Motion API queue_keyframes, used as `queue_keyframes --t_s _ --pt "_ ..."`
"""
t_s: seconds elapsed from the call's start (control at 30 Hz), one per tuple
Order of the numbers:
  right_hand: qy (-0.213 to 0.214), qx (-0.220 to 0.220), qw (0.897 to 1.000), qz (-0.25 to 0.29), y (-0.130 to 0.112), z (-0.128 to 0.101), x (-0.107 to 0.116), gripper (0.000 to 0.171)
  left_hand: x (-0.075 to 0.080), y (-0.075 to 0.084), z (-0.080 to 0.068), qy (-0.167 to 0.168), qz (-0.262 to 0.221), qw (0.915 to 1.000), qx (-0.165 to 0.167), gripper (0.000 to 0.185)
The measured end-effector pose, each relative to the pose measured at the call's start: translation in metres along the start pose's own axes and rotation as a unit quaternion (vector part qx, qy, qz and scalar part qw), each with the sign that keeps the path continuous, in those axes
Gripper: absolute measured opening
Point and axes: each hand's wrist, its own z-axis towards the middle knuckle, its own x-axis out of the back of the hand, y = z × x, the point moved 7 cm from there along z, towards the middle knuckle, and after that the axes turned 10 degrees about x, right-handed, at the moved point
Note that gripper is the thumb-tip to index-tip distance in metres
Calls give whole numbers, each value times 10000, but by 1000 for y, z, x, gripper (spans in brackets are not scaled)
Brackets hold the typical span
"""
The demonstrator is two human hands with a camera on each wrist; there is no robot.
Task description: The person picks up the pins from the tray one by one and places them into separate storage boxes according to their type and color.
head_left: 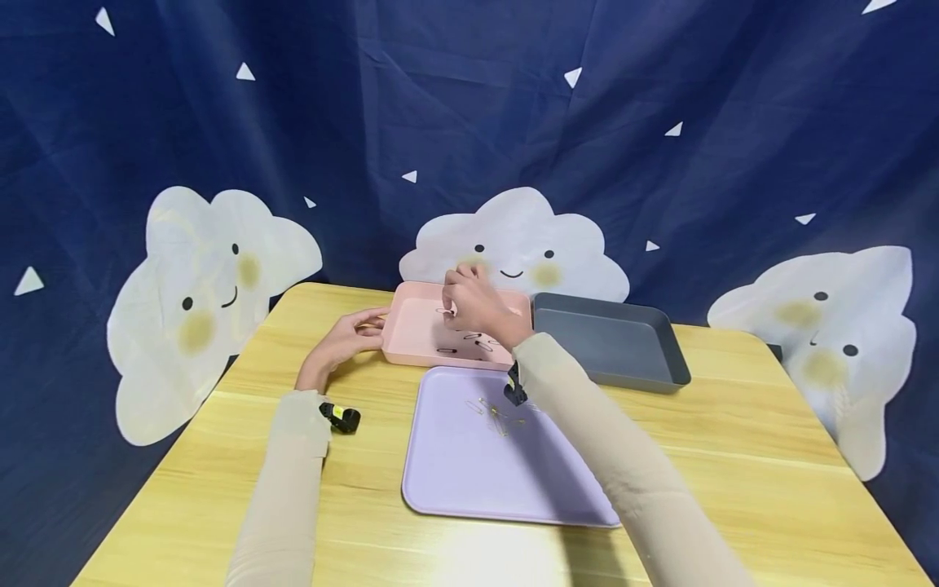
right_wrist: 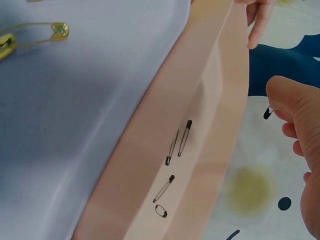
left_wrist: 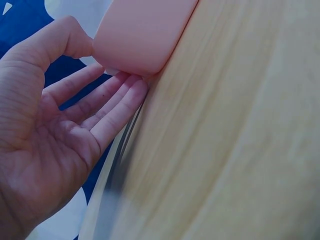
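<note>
My right hand is raised over the pink tray, its thumb and fingertips pinching a small safety pin. The pin's black end shows below the fingertips in the right wrist view; the fingers hide the rest. Several black safety pins lie scattered on the pink tray's floor. At that tray's left end is my left hand. Its thumb is bent against the wall and its straight fingers touch the lower corner. Gold safety pins lie in a loose group on the lavender tray.
A dark grey tray stands right of the pink one, at the table's back edge. The lavender tray lies in front of them, under my right forearm. Behind the wooden table hangs a navy curtain with clouds.
</note>
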Motion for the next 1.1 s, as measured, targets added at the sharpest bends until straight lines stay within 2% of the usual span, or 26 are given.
queue_keyframes --t_s 0.37,0.63,0.83,1.1 --pt "-86 -150 9998 -69 -2 10 -12 10 1 1 0 18 -8 10000 -46 68" --pt "-512 -375 9978 -197 6 7 -31 12 -1 1 1 -19 -59 10000 -51 67" --pt "-589 -527 9967 -156 11 6 -36 12 -2 2 3 -17 -103 9999 -91 66" --pt "-588 -581 9966 -19 8 2 -37 32 1 -1 3 -46 -108 9999 -98 66"
